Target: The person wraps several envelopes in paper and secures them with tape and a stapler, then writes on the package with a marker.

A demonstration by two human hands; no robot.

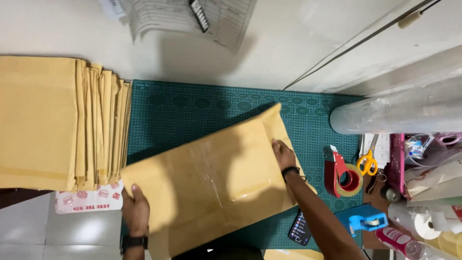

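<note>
The person stands over a green cutting mat [192, 110] with a large brown paper parcel [211, 178] lying slantwise across it, clear tape glinting along its seam. The left hand [135, 209] grips the parcel's near-left edge, fingers curled over the paper, a dark watch on the wrist; the right hand [283, 155] rests flat on the far-right end, fingers spread and pressing down, a black band at the wrist. Both hands are on the parcel — neither holds a tool. It looks to me like the sealing stage: the wrap is already closed and taped, and the hands seem to be smoothing or turning it. Any further taping would call for the right hand to lift off and reach the red tape dispenser [342, 174], which sits just beside the parcel's right end, with yellow-handled scissors [368, 161] near it and a blue dispenser [365, 220] closer in. A phone [299, 228] lies partly under the right forearm. To the left, a thick stack of brown envelopes [57, 123] sits apart from the parcel, and a roll of clear film [399, 108] lies at the mat's far-right corner.
</note>
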